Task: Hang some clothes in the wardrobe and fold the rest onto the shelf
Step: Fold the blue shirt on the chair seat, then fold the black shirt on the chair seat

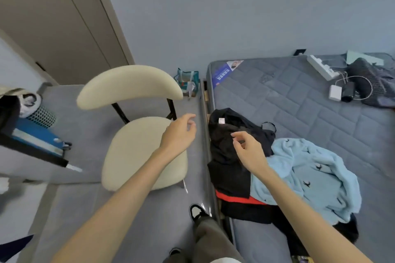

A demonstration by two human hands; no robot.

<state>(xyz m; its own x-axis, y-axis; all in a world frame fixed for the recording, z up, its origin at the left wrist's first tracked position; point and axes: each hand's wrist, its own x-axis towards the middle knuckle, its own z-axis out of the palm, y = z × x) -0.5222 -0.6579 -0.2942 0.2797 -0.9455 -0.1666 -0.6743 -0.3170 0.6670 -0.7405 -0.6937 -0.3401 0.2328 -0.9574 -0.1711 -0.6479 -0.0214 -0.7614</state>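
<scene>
Overhead, two bare hands, both loosely curled and holding nothing; left hand (pixel 179 132) at nine o'clock of the clothes, over the edge of one cream chair (pixel 143 151); right hand (pixel 248 148) above one black garment (pixel 228 156) with a small white tag, print unreadable; one light-blue fleece (pixel 310 175) at three o'clock of it, touching; one red-edged piece (pixel 237 198) beneath; all on one grey mattress (pixel 299 100); blue label at its corner, writing illegible.

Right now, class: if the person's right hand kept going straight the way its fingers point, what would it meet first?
Most likely the black garment on the mattress. The right hand hovers over it, fingers loosely curled; depth is unclear from one view.
</scene>
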